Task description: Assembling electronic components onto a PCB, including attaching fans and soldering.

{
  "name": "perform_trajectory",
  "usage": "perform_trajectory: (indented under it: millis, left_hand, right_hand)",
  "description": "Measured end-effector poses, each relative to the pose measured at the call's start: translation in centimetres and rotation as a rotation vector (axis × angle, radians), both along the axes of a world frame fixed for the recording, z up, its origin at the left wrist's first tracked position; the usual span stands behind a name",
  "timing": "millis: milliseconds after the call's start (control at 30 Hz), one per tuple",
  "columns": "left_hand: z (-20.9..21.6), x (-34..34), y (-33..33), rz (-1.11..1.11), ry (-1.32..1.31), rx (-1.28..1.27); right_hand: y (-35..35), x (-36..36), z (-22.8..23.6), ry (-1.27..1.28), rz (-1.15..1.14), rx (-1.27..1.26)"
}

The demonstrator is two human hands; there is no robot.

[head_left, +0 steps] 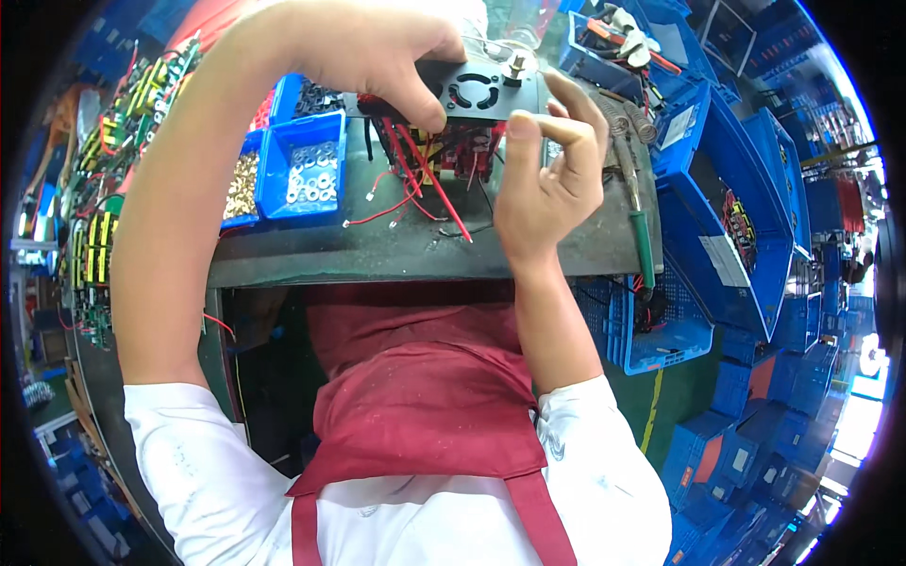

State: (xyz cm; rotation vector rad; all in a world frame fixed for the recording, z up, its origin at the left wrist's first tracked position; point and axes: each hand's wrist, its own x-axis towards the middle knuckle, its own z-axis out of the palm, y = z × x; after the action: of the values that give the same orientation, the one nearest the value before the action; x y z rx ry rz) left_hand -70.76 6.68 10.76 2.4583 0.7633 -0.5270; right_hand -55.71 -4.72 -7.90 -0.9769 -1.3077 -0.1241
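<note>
My left hand (373, 61) reaches over from the left and grips a black metal end panel (458, 80) with a round slotted fan vent, its thumb on the near edge. A brass-coloured threaded terminal post (516, 68) stands up from the panel's right part. Close to that corner is my right hand (557, 174), its thumb raised and its fingers bent and apart, with nothing visible between them. Under the panel a red circuit assembly (472, 156) is partly hidden. Thick red wires (429, 170) and thinner leads trail from it toward me over the dark bench (302, 255).
Left of the panel, blue bins (300, 209) hold washers and brass-coloured hardware. Populated circuit boards (99, 245) are piled at far left. A soldering iron with a green handle (643, 247) lies at right, beside large blue crates (698, 141). A tool bin (590, 61) stands behind.
</note>
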Motion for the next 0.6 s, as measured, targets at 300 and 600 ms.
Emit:
perform_trajectory:
  millis: [300,600]
  left_hand:
    - [-0.9,-1.0,1.0,-0.092,-0.078,0.015]
    - [-0.3,-2.4,-2.2,0.051,0.050,0.063]
  right_hand:
    - [0.3,-0.3,0.2,0.012,0.019,-0.023]
    - [-1.8,-0.4,0.2,-0.080,0.003,-0.034]
